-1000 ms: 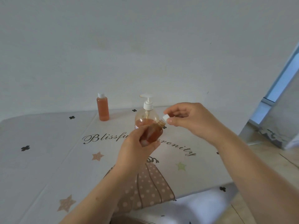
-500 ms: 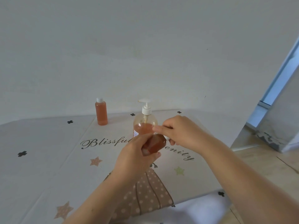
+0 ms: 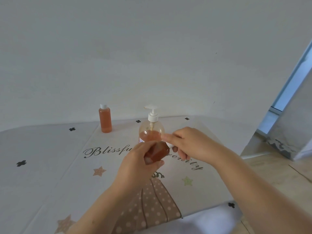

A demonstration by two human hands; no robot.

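Mid-air over the bench [image 3: 50, 166], near centre. My left hand [image 3: 136, 168] grips the small bottle [image 3: 158, 152] of orange liquid, fingers wrapped round its body, neck tilted right and away from me. My right hand [image 3: 189, 144] pinches the white cap [image 3: 169, 144] at the bottle's neck, index finger stretched out above it. Cap touches the neck; how far it is threaded I cannot tell.

Step in hand, as I read it: turning the cap on the neck. The next move calls for the left to hold the body locked while the right twists the cap square to the thread. No hard squeeze on the wall, or liquid may well out.

Just beyond my hands: pump dispenser [image 3: 152, 130], upright, roughly half full. Far left: a capped bottle [image 3: 105, 119], standing well apart.
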